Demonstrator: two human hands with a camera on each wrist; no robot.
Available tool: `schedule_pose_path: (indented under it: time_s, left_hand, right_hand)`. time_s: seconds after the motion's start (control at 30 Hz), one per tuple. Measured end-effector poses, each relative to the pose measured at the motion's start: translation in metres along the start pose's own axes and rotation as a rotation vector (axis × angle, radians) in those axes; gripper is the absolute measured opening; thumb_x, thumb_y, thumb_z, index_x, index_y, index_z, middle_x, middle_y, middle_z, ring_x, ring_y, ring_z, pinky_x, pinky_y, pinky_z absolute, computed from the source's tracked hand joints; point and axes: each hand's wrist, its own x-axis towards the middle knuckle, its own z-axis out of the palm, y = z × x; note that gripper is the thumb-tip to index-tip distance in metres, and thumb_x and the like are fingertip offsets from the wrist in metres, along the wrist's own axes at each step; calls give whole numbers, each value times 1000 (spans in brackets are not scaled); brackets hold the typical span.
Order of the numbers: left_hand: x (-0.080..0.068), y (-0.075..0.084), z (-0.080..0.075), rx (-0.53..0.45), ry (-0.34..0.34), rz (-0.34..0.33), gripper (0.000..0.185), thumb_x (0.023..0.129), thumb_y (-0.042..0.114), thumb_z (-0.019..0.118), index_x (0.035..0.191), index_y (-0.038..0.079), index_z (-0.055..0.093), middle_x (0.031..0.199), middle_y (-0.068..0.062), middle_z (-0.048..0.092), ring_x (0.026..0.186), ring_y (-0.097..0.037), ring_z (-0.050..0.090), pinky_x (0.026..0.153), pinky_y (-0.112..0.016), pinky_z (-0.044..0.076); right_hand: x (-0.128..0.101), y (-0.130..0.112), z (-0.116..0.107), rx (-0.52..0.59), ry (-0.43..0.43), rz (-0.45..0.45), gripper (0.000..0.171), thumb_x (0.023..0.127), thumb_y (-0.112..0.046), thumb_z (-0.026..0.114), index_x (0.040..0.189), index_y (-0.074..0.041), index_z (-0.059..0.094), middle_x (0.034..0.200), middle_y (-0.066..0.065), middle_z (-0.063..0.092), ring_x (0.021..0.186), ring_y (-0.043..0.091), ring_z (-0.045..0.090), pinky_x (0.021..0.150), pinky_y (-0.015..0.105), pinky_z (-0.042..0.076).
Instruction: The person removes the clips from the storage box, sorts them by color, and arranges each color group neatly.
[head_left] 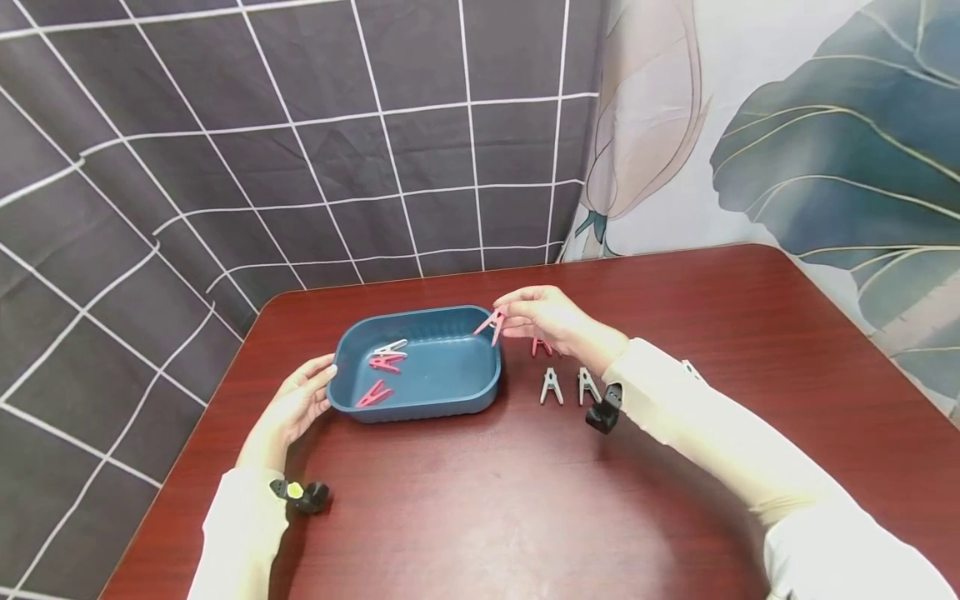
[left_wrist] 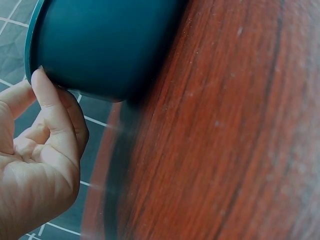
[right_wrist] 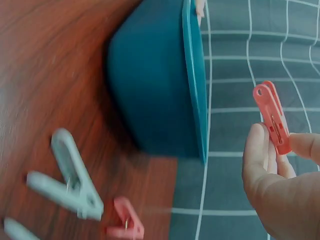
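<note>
Pinching a pink peg (head_left: pixel 492 323) over the blue tub's (head_left: pixel 450 379) rim, the right hand (head_left: pixel 551 321) hovers; left hand (head_left: pixel 296 404), fingers relaxed, touches the tub's other end on the worktop (head_left: pixel 525 500).

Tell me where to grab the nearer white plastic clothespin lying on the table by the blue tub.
Pinch the white plastic clothespin at its two splayed handle legs, nearest you, coming from above with the right hand. It lies flat on the red-brown wooden table, legs apart, so squeezing them likely opens its jaws.
</note>
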Motion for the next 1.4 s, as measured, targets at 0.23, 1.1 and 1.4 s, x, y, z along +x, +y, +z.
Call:
schedule_pose_path:
  time_s: [0.23, 1.1, 1.4]
  left_hand:
    - [0, 0, 0, -6, -3, 10, 24, 99, 8, 47, 102, 25, 64, 84, 7, 67, 71, -4, 64, 62, -17, 53]
    - [-1, -5, -3, -47, -8, 45, 34, 101, 3, 41, 100, 26, 67, 82, 7, 66, 65, -3, 62, 58, -15, 51]
    - [0, -5, -2, -42, 5, 40, 29, 100, 6, 45, 101, 25, 67, 83, 7, 65, 65, -4, 62, 59, -15, 51]
  right_hand:
    - [-6, -5, -32, -89, 98, -28, 38, 94, 0, 45, 127, 18, 45, 83, -5, 64, 74, 8, 65, 77, 26, 56]
    - [-14, 14, -120, -523, 255, 162, 37, 99, -6, 40, 129, 15, 46, 111, 17, 61, 86, 9, 56, 81, 30, 52]
    - [-19, 21, -144, -572, 280, 173, 37, 98, -7, 44, 126, 17, 47, 99, 11, 66, 83, 7, 57, 79, 27, 53]
